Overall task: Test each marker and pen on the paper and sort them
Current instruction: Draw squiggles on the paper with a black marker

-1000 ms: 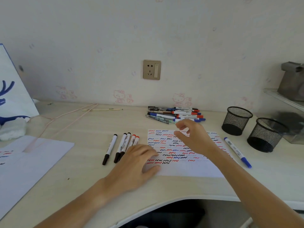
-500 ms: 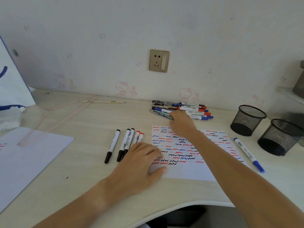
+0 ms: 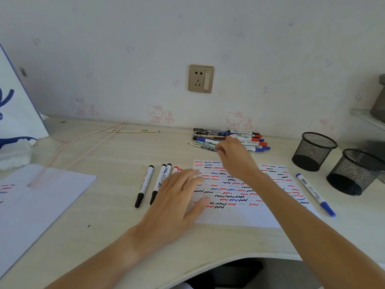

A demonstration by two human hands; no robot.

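Note:
A white paper [image 3: 239, 217] covered in red, blue and black squiggles lies in the middle of the desk. My left hand [image 3: 177, 203] rests flat on its left edge, fingers spread. At the back, a pile of markers and pens [image 3: 243, 139] lies against the wall. My right hand [image 3: 233, 157] reaches into the pile's near side and pinches a thin grey-green pen [image 3: 205, 147]. Left of the paper lie several sorted markers with black and red caps [image 3: 152, 184], partly hidden by my left hand. A blue-capped marker [image 3: 315, 195] lies alone at the paper's right.
Two black mesh pen cups [image 3: 313, 151] [image 3: 354, 172] stand at the right. Another white sheet [image 3: 39, 203] lies at the left, with a white bag [image 3: 14, 113] behind it and pink cords [image 3: 83, 147] across the desk. A wall socket [image 3: 201, 78] sits above the pile.
My right hand has moved from above the paper back to the pile and closed its fingertips on a thin pen. My left hand has stayed on the paper.

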